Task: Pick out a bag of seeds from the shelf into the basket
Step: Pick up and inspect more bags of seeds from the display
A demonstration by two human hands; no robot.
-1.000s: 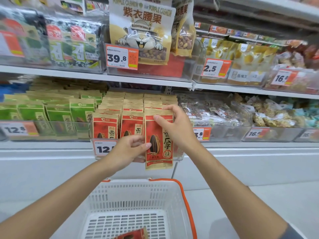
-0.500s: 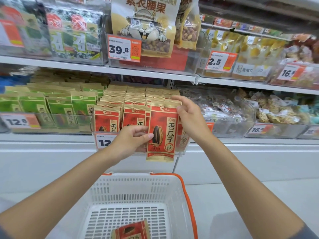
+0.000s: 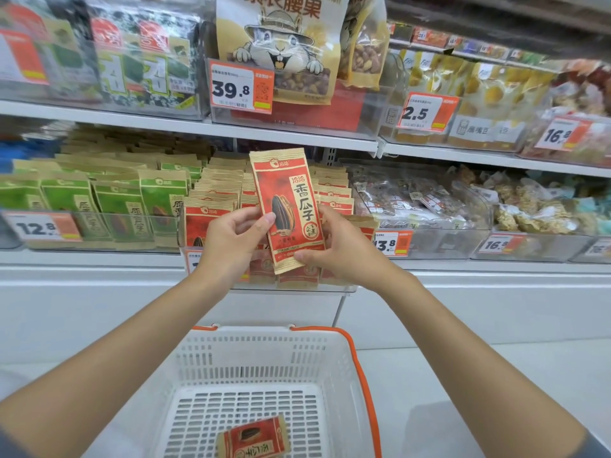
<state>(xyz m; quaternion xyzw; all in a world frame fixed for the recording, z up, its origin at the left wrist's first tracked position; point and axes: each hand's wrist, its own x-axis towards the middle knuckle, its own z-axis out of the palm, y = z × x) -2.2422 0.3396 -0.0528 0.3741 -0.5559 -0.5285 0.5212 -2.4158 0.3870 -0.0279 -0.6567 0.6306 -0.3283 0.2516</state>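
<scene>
Partly, right hand (image 3: 340,256) hides behind seed bag (image 3: 291,200).

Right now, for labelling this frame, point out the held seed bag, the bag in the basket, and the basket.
Held bag (image 3: 291,206): head view, its red front.
Bag in basket (image 3: 253,439): head view, its red middle.
Basket (image 3: 251,352): head view, its white far wall.

Red seed bag (image 3: 287,211) upright, slightly tilted, above white basket (image 3: 258,357) holding another bag (image 3: 253,439).
</scene>
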